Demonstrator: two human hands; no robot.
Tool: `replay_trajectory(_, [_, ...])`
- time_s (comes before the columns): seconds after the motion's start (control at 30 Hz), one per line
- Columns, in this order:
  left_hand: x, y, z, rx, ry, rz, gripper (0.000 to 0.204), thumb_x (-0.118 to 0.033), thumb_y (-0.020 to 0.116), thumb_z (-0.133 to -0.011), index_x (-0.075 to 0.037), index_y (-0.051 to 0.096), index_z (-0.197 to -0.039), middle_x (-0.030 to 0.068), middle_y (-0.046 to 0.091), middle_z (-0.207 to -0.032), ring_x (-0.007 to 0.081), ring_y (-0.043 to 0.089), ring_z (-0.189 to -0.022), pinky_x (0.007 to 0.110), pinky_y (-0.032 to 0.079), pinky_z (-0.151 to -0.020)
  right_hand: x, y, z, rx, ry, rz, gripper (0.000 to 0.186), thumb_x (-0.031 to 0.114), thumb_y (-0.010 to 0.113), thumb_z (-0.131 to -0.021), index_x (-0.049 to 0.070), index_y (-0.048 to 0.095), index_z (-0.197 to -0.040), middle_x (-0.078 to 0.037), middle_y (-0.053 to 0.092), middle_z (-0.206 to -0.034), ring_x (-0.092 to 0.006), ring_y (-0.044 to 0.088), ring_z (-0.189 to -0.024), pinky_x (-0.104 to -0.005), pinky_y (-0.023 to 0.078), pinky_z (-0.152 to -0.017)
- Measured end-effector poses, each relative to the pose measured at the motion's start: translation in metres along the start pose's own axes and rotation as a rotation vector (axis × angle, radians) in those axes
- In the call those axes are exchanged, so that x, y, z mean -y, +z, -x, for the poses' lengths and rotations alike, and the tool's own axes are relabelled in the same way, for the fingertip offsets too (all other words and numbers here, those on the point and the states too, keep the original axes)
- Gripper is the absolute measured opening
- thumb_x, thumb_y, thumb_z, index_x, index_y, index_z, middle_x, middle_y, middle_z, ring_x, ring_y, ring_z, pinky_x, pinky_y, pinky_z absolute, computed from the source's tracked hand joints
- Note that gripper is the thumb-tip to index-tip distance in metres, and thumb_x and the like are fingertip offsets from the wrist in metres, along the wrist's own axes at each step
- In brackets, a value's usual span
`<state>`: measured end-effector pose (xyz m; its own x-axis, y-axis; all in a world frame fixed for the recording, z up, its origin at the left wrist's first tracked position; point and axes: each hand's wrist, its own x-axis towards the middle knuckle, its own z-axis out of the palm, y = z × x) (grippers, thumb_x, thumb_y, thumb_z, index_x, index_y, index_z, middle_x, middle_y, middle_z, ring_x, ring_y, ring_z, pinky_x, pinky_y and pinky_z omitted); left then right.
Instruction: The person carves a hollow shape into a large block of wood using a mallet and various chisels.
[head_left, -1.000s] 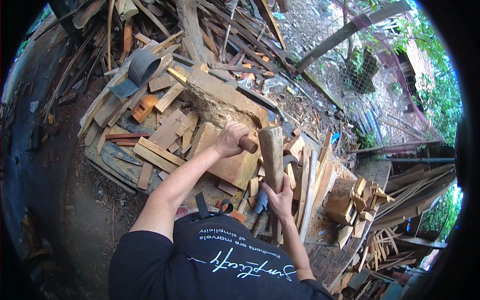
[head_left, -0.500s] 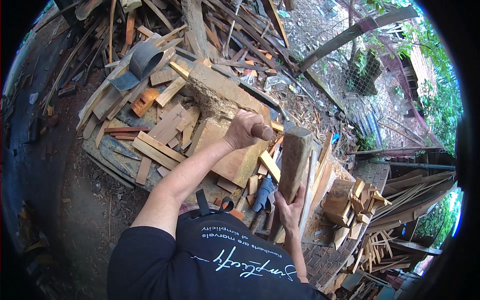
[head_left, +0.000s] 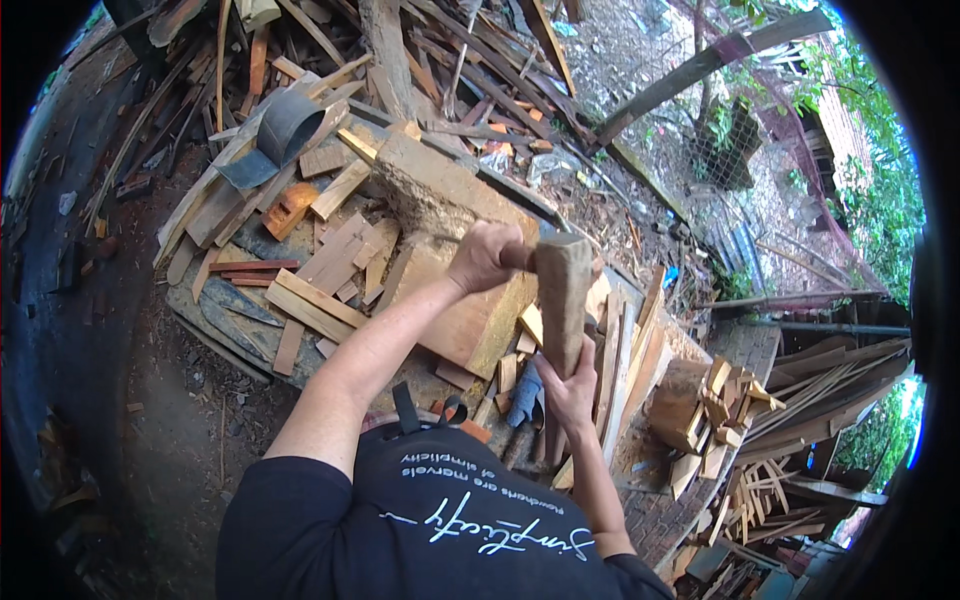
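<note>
My left hand (head_left: pixel 485 258) is wrapped round the wooden handle of a chisel (head_left: pixel 518 257); its blade points left into the rough, chipped recess of a large wooden block (head_left: pixel 455 318). In my right hand (head_left: pixel 570 388) is a thick wooden mallet (head_left: pixel 563 285), gripped at its lower, narrower end. The mallet's head stands at the butt of the chisel handle and seems to touch it. Most of the chisel blade is hidden by my left fist and the block.
Loose offcuts (head_left: pixel 340 250) lie left of the block, near a bent dark sheet (head_left: pixel 290 125) and a curved dark blade-like piece (head_left: pixel 235 310). A blue cloth-like roll (head_left: pixel 525 400) lies right of the block. Stacked wood pieces (head_left: pixel 715 410) stand at the right; scrap timber (head_left: pixel 480 75) is piled behind.
The mallet has swung left and up to the chisel's butt, my right hand moving with it. My left hand and the chisel stay nearly in place.
</note>
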<state>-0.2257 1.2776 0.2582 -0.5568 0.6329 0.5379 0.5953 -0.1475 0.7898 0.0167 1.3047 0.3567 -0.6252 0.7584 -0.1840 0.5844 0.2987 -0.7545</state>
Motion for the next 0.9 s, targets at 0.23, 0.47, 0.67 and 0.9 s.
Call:
replay_trajectory(0.23, [-0.010, -0.004, 0.004, -0.007, 0.004, 0.034, 0.019, -0.009, 0.069, -0.068, -0.012, 0.052, -0.076, 0.0068, 0.058, -0.067, 0.0299, 0.060, -0.066, 0.040, 0.042, -0.063, 0.003, -0.002, 0.015, -0.280, -0.269, -0.609, 0.059, 0.014, 0.075, -0.079, 0.005, 0.040, -0.126, -0.012, 0.058, -0.099, -0.0236, 0.060, -0.073, -0.0380, 0.050, -0.068])
replay_trajectory(0.47, [0.043, -0.012, 0.045, -0.071, -0.115, -0.160, 0.017, -0.015, 0.069, -0.074, -0.014, 0.052, -0.076, 0.0045, 0.056, -0.067, 0.0263, 0.061, -0.068, 0.038, 0.041, -0.066, 0.006, -0.008, 0.003, 0.045, -0.026, 0.070, 0.063, 0.023, 0.079, -0.076, 0.006, 0.047, -0.127, -0.021, 0.065, -0.104, -0.0260, 0.063, -0.100, -0.0367, 0.048, -0.086])
replay_trajectory(0.67, [-0.009, -0.018, 0.016, -0.120, -0.010, -0.039, 0.022, -0.015, 0.072, -0.077, -0.014, 0.050, -0.075, 0.0033, 0.055, -0.066, 0.0237, 0.057, -0.064, 0.035, 0.040, -0.066, -0.009, -0.011, 0.020, -0.157, -0.103, -0.273, 0.067, 0.010, 0.076, -0.078, 0.010, 0.036, -0.131, -0.010, 0.056, -0.103, -0.0205, 0.060, -0.085, -0.0356, 0.052, -0.075])
replay_trajectory(0.9, [-0.030, -0.010, -0.004, -0.158, 0.100, 0.051, 0.026, -0.015, 0.075, -0.079, -0.012, 0.049, -0.074, 0.0032, 0.052, -0.062, 0.0239, 0.054, -0.059, 0.034, 0.040, -0.064, 0.011, -0.023, 0.025, -0.128, 0.024, -0.369, 0.063, 0.007, 0.070, -0.084, 0.010, 0.032, -0.134, -0.010, 0.053, -0.103, -0.0148, 0.059, -0.077, -0.0279, 0.056, -0.061])
